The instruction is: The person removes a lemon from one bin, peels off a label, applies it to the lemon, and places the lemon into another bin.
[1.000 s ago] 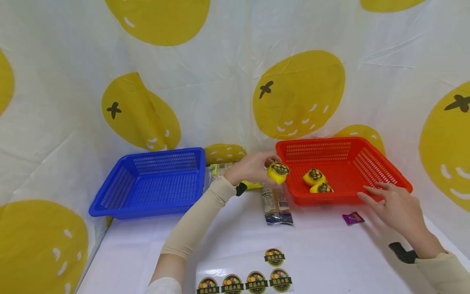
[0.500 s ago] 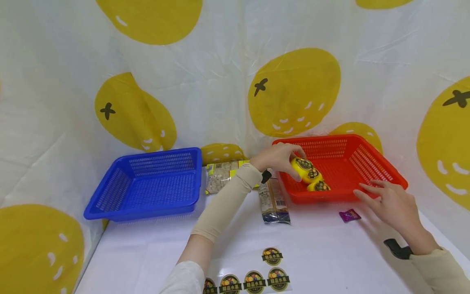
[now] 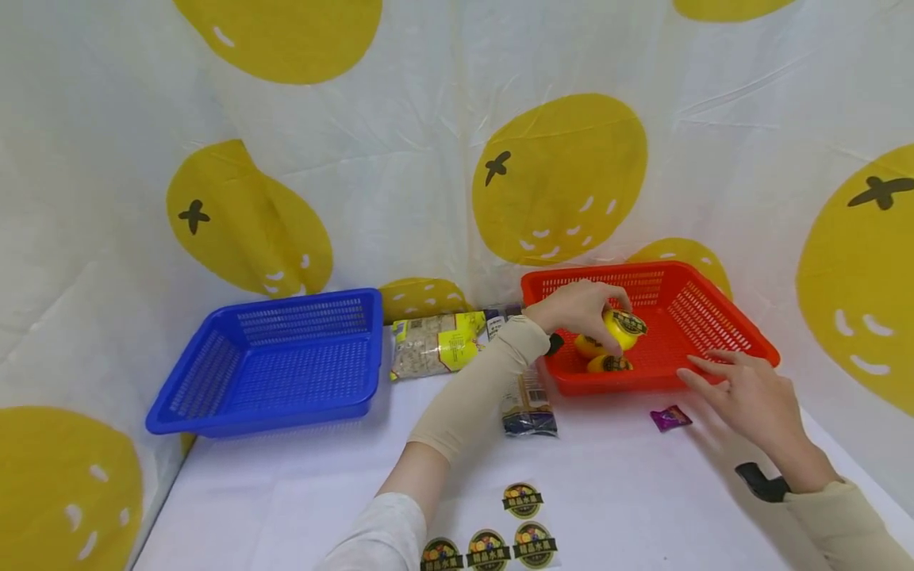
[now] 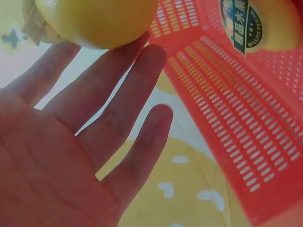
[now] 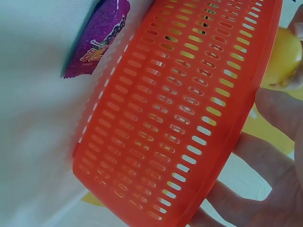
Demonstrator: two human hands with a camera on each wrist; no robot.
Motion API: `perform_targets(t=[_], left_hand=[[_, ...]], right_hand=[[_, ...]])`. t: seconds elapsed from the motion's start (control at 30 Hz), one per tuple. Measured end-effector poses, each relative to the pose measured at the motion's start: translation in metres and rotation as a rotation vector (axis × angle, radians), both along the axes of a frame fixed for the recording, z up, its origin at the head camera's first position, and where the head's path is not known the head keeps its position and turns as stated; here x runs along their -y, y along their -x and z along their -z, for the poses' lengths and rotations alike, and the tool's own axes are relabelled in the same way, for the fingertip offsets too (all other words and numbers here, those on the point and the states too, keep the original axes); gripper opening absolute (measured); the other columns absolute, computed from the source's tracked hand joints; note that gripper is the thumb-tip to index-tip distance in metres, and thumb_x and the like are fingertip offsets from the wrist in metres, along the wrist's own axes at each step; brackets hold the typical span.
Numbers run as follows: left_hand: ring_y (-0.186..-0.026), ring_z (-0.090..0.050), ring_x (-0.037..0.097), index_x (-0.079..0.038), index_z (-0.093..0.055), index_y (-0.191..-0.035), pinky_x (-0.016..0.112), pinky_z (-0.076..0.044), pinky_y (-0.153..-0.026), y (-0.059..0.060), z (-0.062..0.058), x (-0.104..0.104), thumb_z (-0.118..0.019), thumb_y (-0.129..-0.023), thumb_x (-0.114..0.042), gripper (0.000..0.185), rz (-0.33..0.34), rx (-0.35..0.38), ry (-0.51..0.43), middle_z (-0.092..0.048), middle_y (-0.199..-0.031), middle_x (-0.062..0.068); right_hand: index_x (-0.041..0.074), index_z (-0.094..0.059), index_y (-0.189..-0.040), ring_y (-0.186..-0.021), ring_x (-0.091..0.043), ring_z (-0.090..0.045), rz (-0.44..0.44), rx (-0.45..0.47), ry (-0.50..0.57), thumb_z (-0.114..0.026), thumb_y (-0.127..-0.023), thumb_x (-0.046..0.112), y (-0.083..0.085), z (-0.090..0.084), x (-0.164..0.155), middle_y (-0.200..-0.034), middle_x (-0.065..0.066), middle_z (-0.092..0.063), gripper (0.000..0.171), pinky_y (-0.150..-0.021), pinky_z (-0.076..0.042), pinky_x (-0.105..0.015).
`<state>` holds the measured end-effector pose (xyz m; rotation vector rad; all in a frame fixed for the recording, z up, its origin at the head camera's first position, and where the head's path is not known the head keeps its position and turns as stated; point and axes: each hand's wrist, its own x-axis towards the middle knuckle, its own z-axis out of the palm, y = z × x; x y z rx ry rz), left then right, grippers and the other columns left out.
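My left hand (image 3: 580,311) holds a yellow lemon (image 3: 621,331) with a round dark label over the left part of the red plastic basket (image 3: 643,381). Thumb and fingertips pinch it from the sides; in the left wrist view the lemon (image 4: 99,21) sits at the fingertips. Below it, two more labelled lemons (image 3: 609,364) lie in the basket, one partly hidden by the hand. My right hand (image 3: 758,400) is at the basket's front right, its spread fingers right at the rim in the right wrist view.
A blue basket (image 3: 264,412) stands at the left. Between the baskets lie a yellow-and-clear food packet (image 3: 428,345) and a dark-ended packet (image 3: 530,416). A purple wrapped sweet (image 3: 671,418) lies before the red basket. A sticker sheet (image 3: 524,500) lies at the front.
My left hand has carried the lemon rightward, from beside the red basket to over its inside. The right hand has stayed at the rim. The view has shifted slightly.
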<state>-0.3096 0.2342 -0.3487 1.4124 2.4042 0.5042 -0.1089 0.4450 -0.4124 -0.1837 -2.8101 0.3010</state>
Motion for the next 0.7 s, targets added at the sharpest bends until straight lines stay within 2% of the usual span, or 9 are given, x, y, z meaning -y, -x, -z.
perform_targets(t=[0.1, 0.17, 0.37, 0.43, 0.57, 0.7], left_hand=[[-0.099, -0.059, 0.004, -0.035, -0.061, -0.126, 0.019, -0.051, -0.079, -0.002, 0.006, -0.011, -0.089, -0.07, -0.055, 0.066, -0.007, -0.054, 0.01, -0.064, -0.112, -0.015], [-0.099, -0.058, 0.004, -0.036, -0.061, -0.126, 0.019, -0.05, -0.08, -0.002, 0.011, -0.016, -0.089, -0.07, -0.056, 0.066, -0.017, -0.058, 0.008, -0.063, -0.112, -0.015], [-0.102, -0.06, 0.002, -0.036, -0.061, -0.126, 0.017, -0.051, -0.084, -0.003, 0.031, -0.028, -0.089, -0.071, -0.052, 0.063, -0.003, 0.029, -0.011, -0.066, -0.114, -0.015], [-0.103, -0.06, 0.001, -0.037, -0.06, -0.126, 0.017, -0.051, -0.086, -0.002, 0.036, -0.031, -0.09, -0.071, -0.05, 0.063, -0.003, 0.06, -0.018, -0.067, -0.115, -0.015], [-0.106, -0.06, 0.0, -0.038, -0.06, -0.126, 0.016, -0.05, -0.092, -0.002, 0.041, -0.035, -0.092, -0.071, -0.047, 0.064, 0.001, 0.108, -0.034, -0.067, -0.119, -0.015], [-0.11, -0.059, 0.0, -0.038, -0.059, -0.127, 0.016, -0.049, -0.096, -0.002, 0.043, -0.039, -0.092, -0.072, -0.044, 0.064, 0.017, 0.12, -0.042, -0.067, -0.123, -0.015]], right_hand=[[0.004, -0.072, -0.124, -0.115, -0.056, -0.053, -0.002, -0.008, 0.003, -0.075, -0.089, 0.047, 0.0, -0.001, -0.001, -0.126, -0.039, -0.061, 0.056, -0.056, -0.055, -0.047], [0.004, -0.072, -0.124, -0.115, -0.056, -0.053, -0.002, -0.011, 0.003, -0.076, -0.089, 0.046, -0.001, -0.001, 0.0, -0.127, -0.039, -0.061, 0.055, -0.056, -0.054, -0.046], [0.003, -0.071, -0.126, -0.115, -0.058, -0.05, 0.007, 0.003, 0.006, -0.075, -0.089, 0.047, -0.002, 0.005, 0.001, -0.128, -0.038, -0.06, 0.057, -0.066, -0.056, -0.057], [0.003, -0.071, -0.125, -0.115, -0.057, -0.051, 0.005, -0.003, 0.012, -0.075, -0.089, 0.046, -0.001, 0.006, 0.002, -0.128, -0.038, -0.061, 0.057, -0.064, -0.056, -0.055], [0.002, -0.071, -0.124, -0.114, -0.057, -0.051, -0.004, -0.026, 0.017, -0.075, -0.09, 0.045, 0.0, 0.007, 0.002, -0.127, -0.037, -0.062, 0.055, -0.061, -0.055, -0.051], [0.002, -0.071, -0.125, -0.116, -0.057, -0.05, 0.002, -0.033, 0.018, -0.073, -0.091, 0.046, -0.001, 0.007, 0.001, -0.127, -0.038, -0.062, 0.056, -0.065, -0.055, -0.056]])
